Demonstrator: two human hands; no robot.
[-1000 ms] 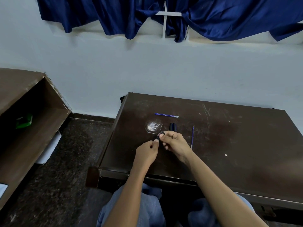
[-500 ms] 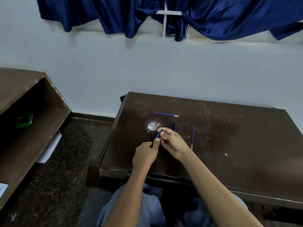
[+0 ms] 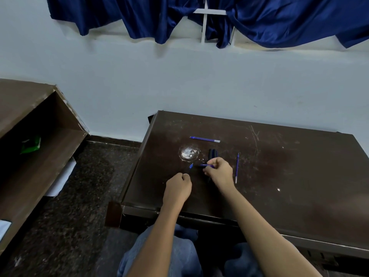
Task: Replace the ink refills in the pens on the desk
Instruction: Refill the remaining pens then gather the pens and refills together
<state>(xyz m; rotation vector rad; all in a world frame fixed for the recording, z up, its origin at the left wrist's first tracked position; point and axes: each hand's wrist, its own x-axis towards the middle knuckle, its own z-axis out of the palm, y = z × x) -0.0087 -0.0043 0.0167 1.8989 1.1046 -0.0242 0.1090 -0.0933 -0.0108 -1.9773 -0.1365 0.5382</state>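
left hand [image 3: 177, 186] pinches a thin blue-tipped piece [image 3: 190, 166] at 9 o'clock of the right hand [image 3: 219, 172], whose fingers [image 3: 212, 162] curl round the pen [image 3: 207, 165] just above the bench [image 3: 279, 176]; prob best to keep both in line, w/o bending.

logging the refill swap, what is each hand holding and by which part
The left hand pinches a thin blue-tipped piece by its lower end; the right hand pinches a blue pen body at its right end.
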